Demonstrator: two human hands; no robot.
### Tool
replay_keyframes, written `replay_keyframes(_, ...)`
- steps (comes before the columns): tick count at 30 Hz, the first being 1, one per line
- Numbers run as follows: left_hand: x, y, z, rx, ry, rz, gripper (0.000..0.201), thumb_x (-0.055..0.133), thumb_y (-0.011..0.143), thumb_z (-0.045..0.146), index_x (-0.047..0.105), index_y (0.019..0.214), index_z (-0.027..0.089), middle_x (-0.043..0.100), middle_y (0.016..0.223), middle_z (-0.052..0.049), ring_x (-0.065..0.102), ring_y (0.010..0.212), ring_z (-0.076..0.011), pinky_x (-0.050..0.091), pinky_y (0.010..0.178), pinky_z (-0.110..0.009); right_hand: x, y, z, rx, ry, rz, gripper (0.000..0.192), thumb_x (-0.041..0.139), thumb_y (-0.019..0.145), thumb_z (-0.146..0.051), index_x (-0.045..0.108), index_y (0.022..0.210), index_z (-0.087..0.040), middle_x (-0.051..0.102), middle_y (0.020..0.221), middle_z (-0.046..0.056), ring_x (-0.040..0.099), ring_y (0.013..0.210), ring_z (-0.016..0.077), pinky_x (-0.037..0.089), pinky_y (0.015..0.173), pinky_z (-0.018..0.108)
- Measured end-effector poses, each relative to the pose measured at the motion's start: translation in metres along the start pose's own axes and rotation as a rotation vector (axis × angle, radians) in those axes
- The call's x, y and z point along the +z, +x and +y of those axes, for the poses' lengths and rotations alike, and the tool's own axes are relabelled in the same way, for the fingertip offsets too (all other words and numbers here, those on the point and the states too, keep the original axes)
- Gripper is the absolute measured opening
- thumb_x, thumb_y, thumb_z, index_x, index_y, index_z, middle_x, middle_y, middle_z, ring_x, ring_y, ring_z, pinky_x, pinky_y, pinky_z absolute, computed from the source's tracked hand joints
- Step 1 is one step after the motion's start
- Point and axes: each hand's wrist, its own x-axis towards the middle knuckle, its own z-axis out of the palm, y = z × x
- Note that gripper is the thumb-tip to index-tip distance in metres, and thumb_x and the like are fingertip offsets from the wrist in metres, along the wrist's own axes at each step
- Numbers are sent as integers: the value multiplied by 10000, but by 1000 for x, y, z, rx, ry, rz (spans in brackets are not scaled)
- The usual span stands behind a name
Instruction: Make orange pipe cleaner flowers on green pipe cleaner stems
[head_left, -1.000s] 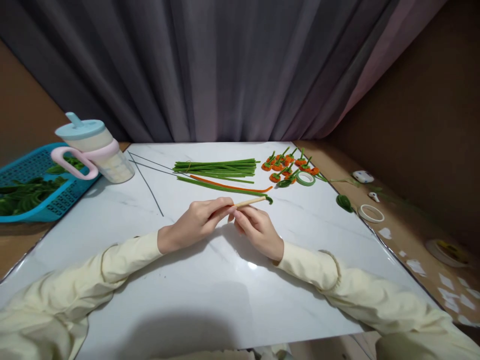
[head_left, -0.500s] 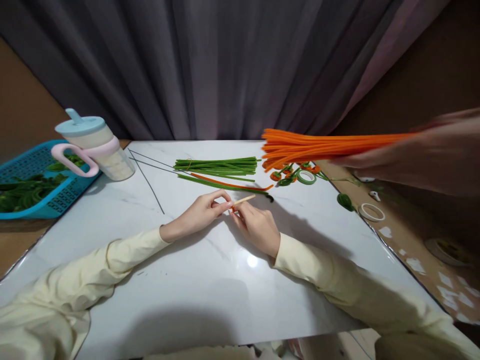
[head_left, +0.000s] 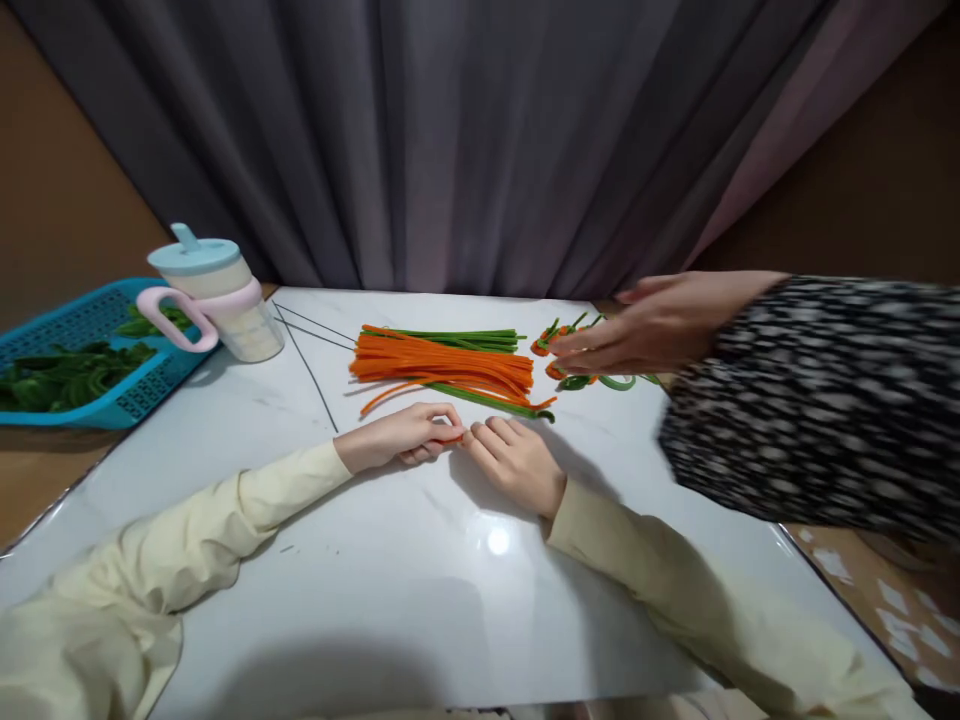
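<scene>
Between my two hands is a short bit of orange pipe cleaner (head_left: pixel 451 439), mostly covered by fingers. My left hand (head_left: pixel 401 436) is closed, pinching it between thumb and fingers. My right hand (head_left: pixel 519 466) is closed too, its curled fingertips at the other end of the piece; no wooden stick shows. Just beyond my hands lies a bundle of orange pipe cleaners (head_left: pixel 442 358), partly over a bundle of green pipe cleaners (head_left: pixel 480 341). A few loose orange and green stems lie along its near side.
Another person's hand (head_left: pixel 652 325), in a black-and-white patterned sleeve (head_left: pixel 817 400), reaches in from the right over small orange-and-green flowers (head_left: pixel 547 343). A lidded cup (head_left: pixel 251 325) and a blue basket (head_left: pixel 112 400) of green leaves stand left. Thin dark wires (head_left: pixel 307 368) lie nearby.
The other person's hand has laid the orange bundle on the table, let go and now hovers over the flowers. The wooden stick at my right hand has gone out of sight.
</scene>
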Motion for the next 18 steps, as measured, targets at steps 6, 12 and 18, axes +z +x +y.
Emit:
replay_keyframes(6, -2, -1, 7, -108, -38, -63, 277, 597, 783, 429, 414, 793, 222, 208, 481, 108, 151, 359, -33, 61, 358, -165, -4, 1, 3, 31, 136, -96, 270, 326, 933, -119, 585, 861, -140, 589, 834, 95, 463, 777, 203, 307, 669, 339)
replay_keyframes(12, 0, -1, 4, -66, -15, -60, 209, 573, 797, 370, 430, 795, 217, 206, 478, 105, 155, 364, -39, 69, 356, -173, 6, -1, 2, 269, 454, -229, 266, 321, 931, -148, 571, 841, -138, 571, 795, 98, 457, 737, 201, 324, 679, 325)
replay_keyframes(18, 3, 2, -6, 38, 68, -69, 191, 566, 796, 362, 473, 808, 195, 259, 475, 96, 181, 371, -41, 88, 364, -180, 6, 1, 7, 395, 707, -271, 185, 383, 882, -99, 545, 813, -153, 572, 751, 34, 500, 664, 129, 371, 618, 222)
